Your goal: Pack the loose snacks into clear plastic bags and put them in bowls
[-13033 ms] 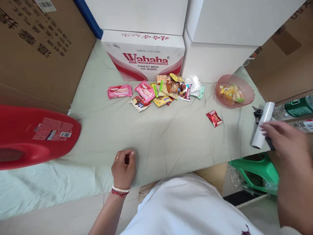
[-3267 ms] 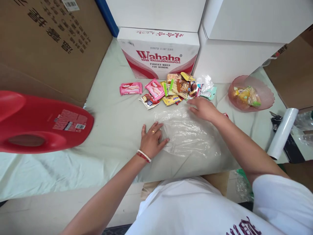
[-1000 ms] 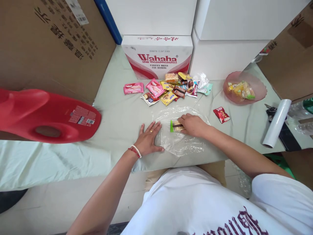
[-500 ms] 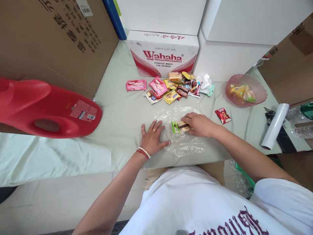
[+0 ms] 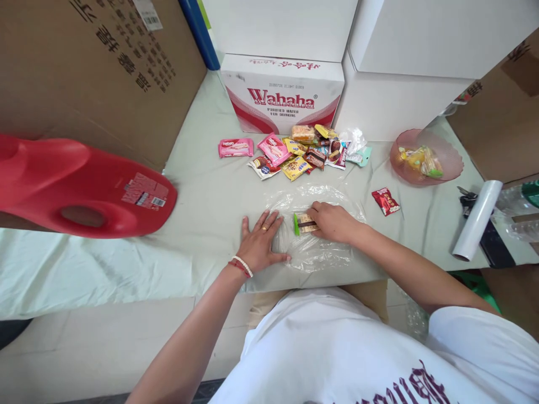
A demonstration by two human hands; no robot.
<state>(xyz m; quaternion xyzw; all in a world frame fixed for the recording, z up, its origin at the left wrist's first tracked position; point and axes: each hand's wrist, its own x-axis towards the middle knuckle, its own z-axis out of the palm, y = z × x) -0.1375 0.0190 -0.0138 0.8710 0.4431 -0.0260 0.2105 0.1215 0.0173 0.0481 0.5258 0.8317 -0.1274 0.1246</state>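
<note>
My left hand point(image 5: 261, 242) lies flat with its fingers spread, pressing the left edge of a clear plastic bag point(image 5: 311, 258) on the cloth. Closed round the right end of a packaged biscuit point(image 5: 306, 223) with a green-edged wrapper is my right hand point(image 5: 330, 220); its palm side is hidden. The biscuit is over the bag's middle; I cannot tell whether it is inside or on top. Farther back lies a pile of wrapped snacks point(image 5: 296, 166), with a pink wafer packet point(image 5: 236, 147) at its left. A red snack packet point(image 5: 385, 201) rests right of the bag.
A pink bowl point(image 5: 452, 163) holding several snacks stands at the right, near a white roll point(image 5: 475, 221). Behind the snacks is a Wahaha carton point(image 5: 282, 84). A big red jug point(image 5: 122, 191) lies at the left beside a brown carton point(image 5: 105, 95).
My right hand and the biscuit have shifted slightly left and toward me, and less of the biscuit's far wrapper end shows. My left hand stays spread in nearly the same place.
</note>
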